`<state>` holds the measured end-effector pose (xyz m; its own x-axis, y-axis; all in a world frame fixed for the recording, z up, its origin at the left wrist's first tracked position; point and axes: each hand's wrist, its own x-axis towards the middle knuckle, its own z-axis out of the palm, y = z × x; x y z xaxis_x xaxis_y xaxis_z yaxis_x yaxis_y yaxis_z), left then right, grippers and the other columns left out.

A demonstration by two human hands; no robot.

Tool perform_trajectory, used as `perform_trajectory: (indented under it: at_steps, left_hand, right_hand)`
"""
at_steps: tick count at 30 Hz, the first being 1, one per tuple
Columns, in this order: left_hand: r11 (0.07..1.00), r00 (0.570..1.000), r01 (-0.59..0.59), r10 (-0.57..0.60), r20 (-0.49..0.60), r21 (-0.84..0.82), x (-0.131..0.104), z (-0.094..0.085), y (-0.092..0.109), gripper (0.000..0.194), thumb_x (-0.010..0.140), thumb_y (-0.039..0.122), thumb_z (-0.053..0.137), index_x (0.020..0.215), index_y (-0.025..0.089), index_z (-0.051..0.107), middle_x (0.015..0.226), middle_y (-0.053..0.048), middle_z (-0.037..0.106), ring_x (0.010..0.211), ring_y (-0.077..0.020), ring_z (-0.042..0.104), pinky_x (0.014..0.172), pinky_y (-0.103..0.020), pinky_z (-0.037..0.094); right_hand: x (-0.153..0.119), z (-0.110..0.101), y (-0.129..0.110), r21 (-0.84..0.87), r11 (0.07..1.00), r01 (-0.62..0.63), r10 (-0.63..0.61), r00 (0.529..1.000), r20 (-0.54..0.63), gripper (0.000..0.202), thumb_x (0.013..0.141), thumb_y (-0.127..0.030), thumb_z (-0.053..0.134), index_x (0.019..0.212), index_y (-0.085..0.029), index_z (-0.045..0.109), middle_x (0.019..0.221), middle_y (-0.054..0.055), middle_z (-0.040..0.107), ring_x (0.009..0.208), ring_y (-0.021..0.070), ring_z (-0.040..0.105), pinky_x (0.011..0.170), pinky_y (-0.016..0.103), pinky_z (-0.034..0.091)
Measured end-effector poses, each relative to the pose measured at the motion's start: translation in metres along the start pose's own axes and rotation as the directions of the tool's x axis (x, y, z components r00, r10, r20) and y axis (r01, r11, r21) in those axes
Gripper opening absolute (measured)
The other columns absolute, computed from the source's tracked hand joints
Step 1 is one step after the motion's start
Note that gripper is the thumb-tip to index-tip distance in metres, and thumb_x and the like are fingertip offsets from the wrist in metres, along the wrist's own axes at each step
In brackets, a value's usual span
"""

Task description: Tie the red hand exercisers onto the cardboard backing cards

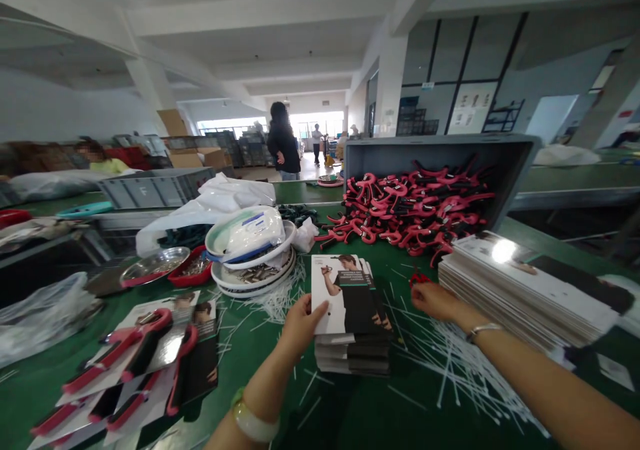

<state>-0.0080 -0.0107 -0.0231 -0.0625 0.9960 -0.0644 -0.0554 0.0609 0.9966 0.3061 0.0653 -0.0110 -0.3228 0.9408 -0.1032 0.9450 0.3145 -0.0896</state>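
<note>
A stack of printed backing cards [355,297] stands on the green table in front of me. My left hand [303,323] grips its left edge, thumb on the top card and fingers along the side. To the right of the stack, my right hand [434,301] is closed at a small red thing [419,277], whose kind I cannot make out. Loose white cable ties [460,370] lie beneath and beside the right forearm. At the left, several pink-and-black handled hand tools [145,347] lie on printed cards, overlapping each other.
A tipped grey crate [440,145] spills pink-and-black tools [410,203] at the back. A taller card stack [525,297] sits at the right. White trays [255,280], a red dish [193,268] and a metal bowl [155,265] hold small parts. A person [284,143] stands beyond.
</note>
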Motion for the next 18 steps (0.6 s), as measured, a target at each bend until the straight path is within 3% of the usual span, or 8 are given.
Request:
perform_trajectory:
  at_steps: [6,10,14,18]
  left_hand:
    - [0.994,0.998,-0.063,0.063,-0.007,0.089,0.002,-0.001,-0.001,0.040,0.065,0.040,0.074,0.092,0.014,0.061,0.089,-0.009,0.071,0.079,-0.0218,0.066,0.066,-0.029,0.050]
    - [0.987,0.995,-0.094,0.095,-0.008,0.129,0.005,-0.002,-0.006,0.035,0.067,0.035,0.073,0.091,0.013,0.061,0.088,-0.010,0.072,0.080,-0.0223,0.066,0.068,-0.030,0.050]
    - [0.986,0.994,-0.104,0.105,-0.006,0.129,0.008,-0.001,-0.011,0.031,0.071,0.032,0.070,0.094,0.013,0.061,0.093,-0.010,0.072,0.083,-0.0216,0.066,0.072,-0.030,0.050]
    - [0.989,0.997,-0.083,0.080,0.022,0.125,0.006,-0.001,-0.007,0.030,0.069,0.030,0.073,0.093,0.014,0.062,0.094,-0.009,0.072,0.085,-0.0222,0.067,0.073,-0.030,0.051]
  right_hand:
    - [0.010,0.015,-0.051,-0.096,0.995,0.031,-0.022,0.996,0.091,0.028,0.086,-0.033,0.058,0.106,-0.014,0.060,0.110,0.009,0.060,0.097,0.0202,0.059,0.084,0.040,0.048]
    - [0.021,0.021,-0.071,-0.092,0.996,0.016,-0.004,0.991,0.134,0.034,0.087,-0.033,0.057,0.115,-0.014,0.055,0.116,0.010,0.057,0.099,0.0206,0.059,0.083,0.039,0.050]
    - [0.027,0.017,-0.065,-0.022,1.000,-0.014,0.016,0.992,0.127,0.033,0.088,-0.033,0.056,0.116,-0.015,0.055,0.116,0.009,0.057,0.098,0.0201,0.059,0.082,0.039,0.050]
    - [0.025,0.003,-0.041,0.163,0.985,-0.052,0.054,0.998,-0.011,0.022,0.086,-0.032,0.057,0.098,-0.013,0.061,0.100,0.007,0.063,0.089,0.0180,0.060,0.078,0.036,0.050]
